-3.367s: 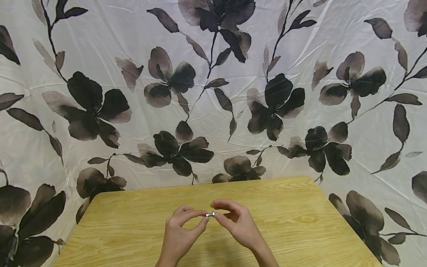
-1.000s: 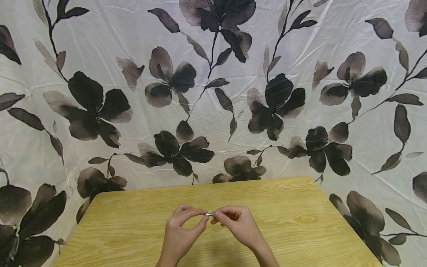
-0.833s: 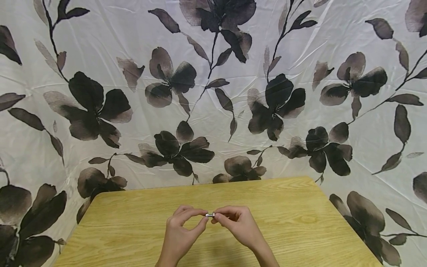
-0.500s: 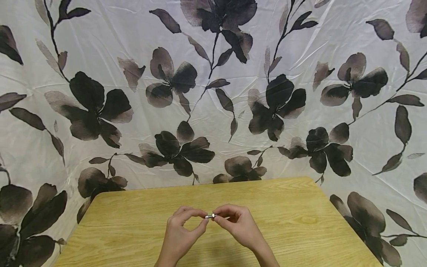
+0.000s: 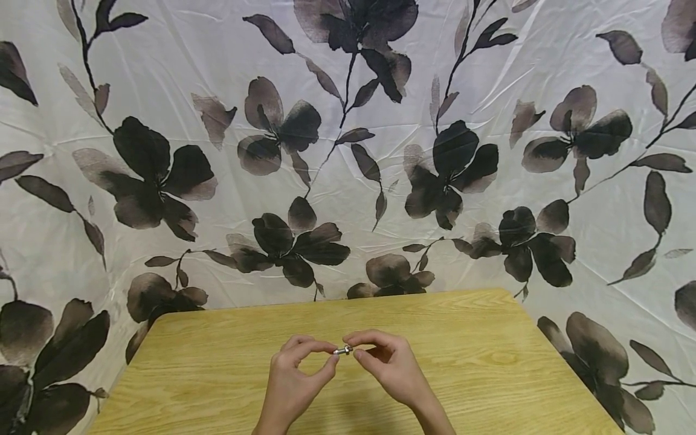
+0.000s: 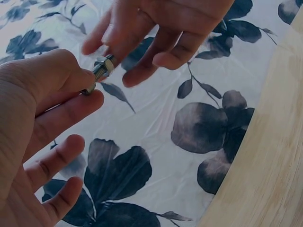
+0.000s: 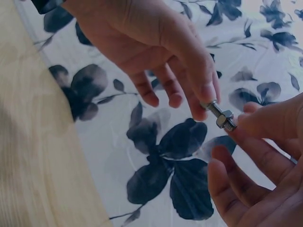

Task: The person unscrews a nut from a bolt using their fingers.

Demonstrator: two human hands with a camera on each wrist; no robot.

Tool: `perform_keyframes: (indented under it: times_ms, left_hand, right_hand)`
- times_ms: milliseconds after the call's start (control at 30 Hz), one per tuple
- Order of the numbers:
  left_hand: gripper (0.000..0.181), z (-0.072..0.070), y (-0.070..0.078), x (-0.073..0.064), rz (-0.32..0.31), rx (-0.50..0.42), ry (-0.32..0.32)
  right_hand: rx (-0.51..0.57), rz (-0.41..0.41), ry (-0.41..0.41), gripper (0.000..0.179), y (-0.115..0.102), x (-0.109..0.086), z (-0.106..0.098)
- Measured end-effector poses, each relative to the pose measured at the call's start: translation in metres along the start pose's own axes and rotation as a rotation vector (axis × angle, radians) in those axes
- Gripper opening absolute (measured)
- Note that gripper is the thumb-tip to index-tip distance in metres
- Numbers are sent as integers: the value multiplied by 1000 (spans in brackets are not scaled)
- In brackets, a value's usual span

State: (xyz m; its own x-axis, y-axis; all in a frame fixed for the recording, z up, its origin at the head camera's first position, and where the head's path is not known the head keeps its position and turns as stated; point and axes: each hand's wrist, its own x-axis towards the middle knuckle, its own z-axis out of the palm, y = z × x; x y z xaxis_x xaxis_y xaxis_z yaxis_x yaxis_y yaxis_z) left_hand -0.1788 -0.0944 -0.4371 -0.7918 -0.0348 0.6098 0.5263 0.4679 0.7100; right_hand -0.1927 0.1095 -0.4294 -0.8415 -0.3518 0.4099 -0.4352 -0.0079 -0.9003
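Observation:
My left hand pinches a small silver bolt by its head end between thumb and index finger, above the table. A hex nut sits on the threaded shank, toward the end away from the left hand, with a little thread showing past it in the right wrist view. Around that end is my right hand, its thumb lifted off the nut and its index finger close beside it. In the left wrist view the bolt's head is mostly hidden by the left fingers.
Below both hands lies a light wood-grain table with rounded far corners. Behind and beside it hangs a white cloth printed with dark flowers.
The right thumb and index finger, closed on the nut a second ago, have spread apart from it. The left hand keeps its pinch on the bolt and stays nearly still.

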Motion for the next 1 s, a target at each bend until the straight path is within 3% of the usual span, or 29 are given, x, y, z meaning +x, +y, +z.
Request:
perform_keyframes:
  times_ms: [133,367,733,1000]
  left_hand:
    - [35,1,0,-1,23,-5,14]
    - [35,1,0,0,74,-28,27]
    - [27,1,0,1,126,-34,27]
    - [32,1,-2,0,114,-17,28]
  right_hand:
    - [-10,35,10,27,-1,1,1]
    - [-57,196,42,27,-2,3,0]
    - [-83,182,20,22,-2,2,-1]
    - [-73,185,22,19,-4,2,0]
